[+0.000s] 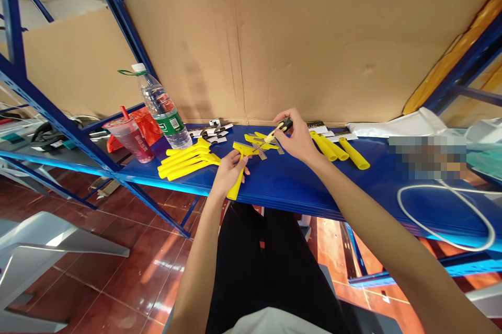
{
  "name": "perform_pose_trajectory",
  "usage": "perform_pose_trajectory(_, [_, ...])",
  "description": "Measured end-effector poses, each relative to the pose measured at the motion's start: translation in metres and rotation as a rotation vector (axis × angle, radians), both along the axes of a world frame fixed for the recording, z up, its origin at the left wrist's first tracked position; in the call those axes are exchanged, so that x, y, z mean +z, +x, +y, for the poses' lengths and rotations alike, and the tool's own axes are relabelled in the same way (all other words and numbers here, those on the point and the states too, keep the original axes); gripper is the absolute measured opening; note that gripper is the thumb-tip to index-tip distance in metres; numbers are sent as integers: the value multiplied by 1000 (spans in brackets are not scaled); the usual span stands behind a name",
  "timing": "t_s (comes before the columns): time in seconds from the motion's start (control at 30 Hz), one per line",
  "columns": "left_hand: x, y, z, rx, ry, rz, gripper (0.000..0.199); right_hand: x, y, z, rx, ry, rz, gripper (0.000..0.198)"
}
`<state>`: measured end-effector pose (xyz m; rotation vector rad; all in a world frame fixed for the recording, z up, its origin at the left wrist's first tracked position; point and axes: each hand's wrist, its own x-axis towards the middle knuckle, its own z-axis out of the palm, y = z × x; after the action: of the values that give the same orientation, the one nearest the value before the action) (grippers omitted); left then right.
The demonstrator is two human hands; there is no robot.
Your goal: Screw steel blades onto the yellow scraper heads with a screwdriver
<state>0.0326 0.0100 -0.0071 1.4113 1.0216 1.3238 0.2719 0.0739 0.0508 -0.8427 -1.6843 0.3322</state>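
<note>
Gripping a yellow scraper handle point(238, 169) at the near edge of the blue shelf point(298, 187), our left hand point(228, 171) has its fingers closed around it. Our right hand point(298, 138) pinches a yellow-and-black screwdriver point(274, 134) — its tip at the scraper's head. More yellow handles point(186, 161) lie just left — a water bottle point(160, 106) stands behind them.

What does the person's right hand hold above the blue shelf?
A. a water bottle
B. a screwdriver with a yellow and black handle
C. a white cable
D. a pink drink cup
B: the right hand grips a screwdriver with a yellow and black handle, its tip pointing at the yellow plastic part that the left hand holds; the water bottle, white cable and pink drink cup are untouched.
</note>
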Motion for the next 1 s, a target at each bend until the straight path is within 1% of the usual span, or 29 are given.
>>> perform_pose_trajectory(0.13, [3, 1, -2, 0, 2, -1, 41, -1, 0, 2, -33, 10, 19, 25])
perform_pose_trajectory(0.3, [5, 1, -4, -7, 1, -8, 42, -1, 0, 2, 0, 19, 19, 27])
perform_pose_trajectory(0.43, [4, 1, -4, -12, -6, -17, 42, -1, 1, 1, -38, 14, 33, 24])
perform_pose_trajectory(0.53, [2, 1, -3, -3, -8, -25, 44, -1, 1, 2, -16, 20, 33, 26])
perform_pose_trajectory(0.67, [0, 1, -2, 35, -9, -25, 44, -2, 1, 5, -25, -8, 36, 26])
perform_pose_trajectory(0.83, [0, 1, -2, 44, -27, -23, 44, -1, 2, 3, 25, -7, 43, 25])
perform_pose_trajectory(0.93, [0, 1, -4, 62, -36, -36, 41, 0, 1, 1, -13, -19, 24, 23])
perform_pose_trajectory(1.0, [1, 1, -4, 42, -41, -23, 41, 0, 1, 0, -20, -6, 36, 22])
